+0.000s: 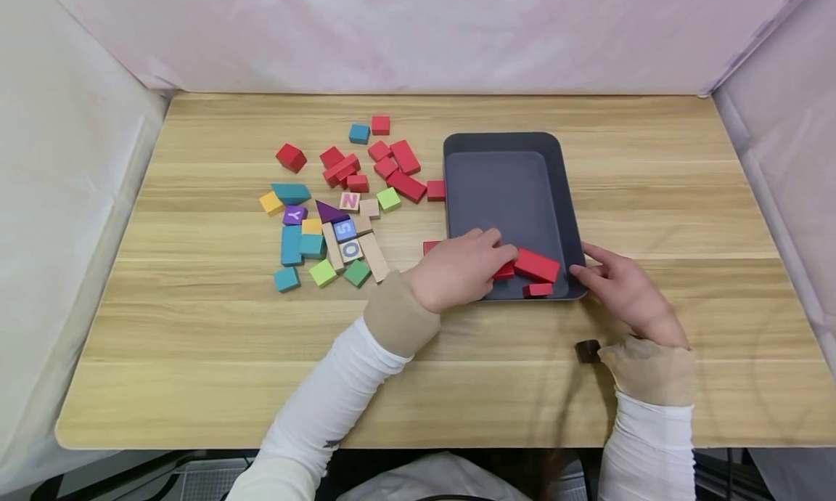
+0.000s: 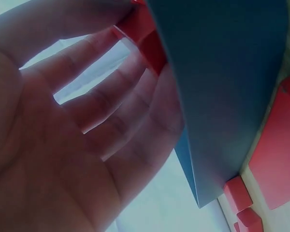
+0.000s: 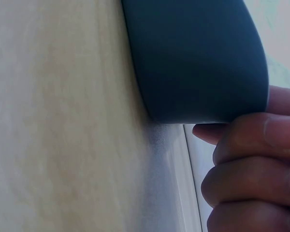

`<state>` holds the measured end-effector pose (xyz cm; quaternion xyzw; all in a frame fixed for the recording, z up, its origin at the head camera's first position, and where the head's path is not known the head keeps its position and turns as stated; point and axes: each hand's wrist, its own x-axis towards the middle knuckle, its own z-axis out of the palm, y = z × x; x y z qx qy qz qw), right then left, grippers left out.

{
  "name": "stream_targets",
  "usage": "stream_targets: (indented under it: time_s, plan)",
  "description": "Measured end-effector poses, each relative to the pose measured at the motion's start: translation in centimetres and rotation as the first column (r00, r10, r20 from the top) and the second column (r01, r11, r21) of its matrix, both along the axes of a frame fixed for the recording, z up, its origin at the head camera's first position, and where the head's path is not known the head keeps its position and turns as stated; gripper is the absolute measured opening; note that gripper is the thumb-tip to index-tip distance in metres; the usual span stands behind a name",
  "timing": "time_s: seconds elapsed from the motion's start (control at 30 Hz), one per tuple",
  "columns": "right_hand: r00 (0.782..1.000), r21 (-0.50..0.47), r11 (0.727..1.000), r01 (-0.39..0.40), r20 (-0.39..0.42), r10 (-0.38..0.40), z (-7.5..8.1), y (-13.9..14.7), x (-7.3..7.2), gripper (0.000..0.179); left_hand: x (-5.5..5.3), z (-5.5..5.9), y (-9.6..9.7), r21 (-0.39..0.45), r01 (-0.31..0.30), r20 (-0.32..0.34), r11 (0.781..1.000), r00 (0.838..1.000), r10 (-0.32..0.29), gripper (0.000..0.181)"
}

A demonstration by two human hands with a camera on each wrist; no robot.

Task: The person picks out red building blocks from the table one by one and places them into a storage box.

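A dark grey tray [image 1: 499, 196] lies on the table, in front of the person. My left hand [image 1: 460, 269] reaches over its near left rim, and its thumb and fingertips pinch a red block [image 2: 142, 36] inside the wall. A long red block [image 1: 537, 265] and a smaller red block [image 1: 538, 290] lie in the tray's near right part. Another red block [image 1: 430, 247] peeks out outside the tray's left side, mostly covered by the left hand. My right hand [image 1: 630, 298] holds the tray's near right corner with thumb and fingers, its other fingers curled in the right wrist view.
Left of the tray are several red blocks [image 1: 406, 186]. Nearer stand mixed blocks: teal ones [image 1: 290, 245], purple, yellow, green and plain wood, plus letter cubes [image 1: 351, 250]. A small black object [image 1: 587, 351] shows by the right wrist. White walls [image 1: 418, 36] enclose the table [image 1: 686, 196].
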<state>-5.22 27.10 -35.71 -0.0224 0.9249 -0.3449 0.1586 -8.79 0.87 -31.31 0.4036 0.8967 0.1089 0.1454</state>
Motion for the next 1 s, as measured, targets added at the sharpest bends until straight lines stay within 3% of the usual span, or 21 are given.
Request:
stream_targets:
  time_s: [0.5,0.7,1.0]
  plan:
    - [1.000,0.029,1.000,-0.008,0.010,0.008,0.1,0.0,-0.1,0.059,0.6,-0.9,1.2,-0.013,0.030,-0.018,0.999,0.999,-0.030,0.038]
    - [1.000,0.036,0.999,0.013,0.026,-0.014,0.2,0.0,-0.1,0.059,0.9,-1.5,1.9,-0.007,0.069,-0.014,0.998,0.997,-0.069,0.037]
    - [0.998,0.033,0.999,0.038,0.057,-0.040,0.2,-0.1,-0.2,0.060,0.7,-2.2,2.2,0.021,0.066,-0.049,0.998,0.997,-0.064,0.030]
